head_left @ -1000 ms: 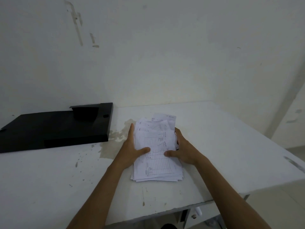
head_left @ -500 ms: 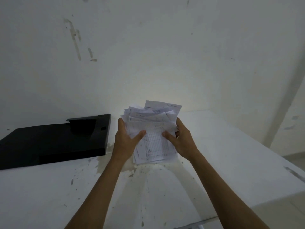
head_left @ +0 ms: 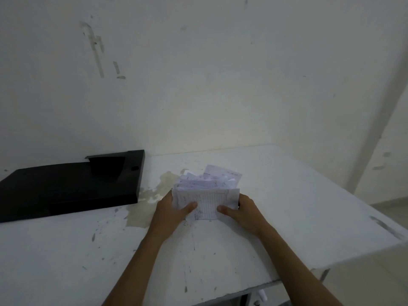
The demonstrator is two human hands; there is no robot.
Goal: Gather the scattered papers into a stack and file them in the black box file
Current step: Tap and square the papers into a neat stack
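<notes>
A stack of white printed papers (head_left: 208, 196) stands on its lower edge on the white table (head_left: 287, 206), its upper edges uneven. My left hand (head_left: 171, 212) grips the stack's left side, thumb across the front sheet. My right hand (head_left: 245, 212) grips the right side, thumb also on the front. The black box file (head_left: 66, 186) lies flat on the table to the left, about a hand's width from the papers, its open side facing up.
A stained white wall rises right behind the table. The table's surface is scuffed, with a yellowish patch (head_left: 154, 195) between the box file and the papers. The table's right edge (head_left: 386, 226) and front edge drop off to the floor.
Both hands lifted the flat stack off the table, stood it upright, then lowered it so its bottom edge meets the table. The box file has not moved.
</notes>
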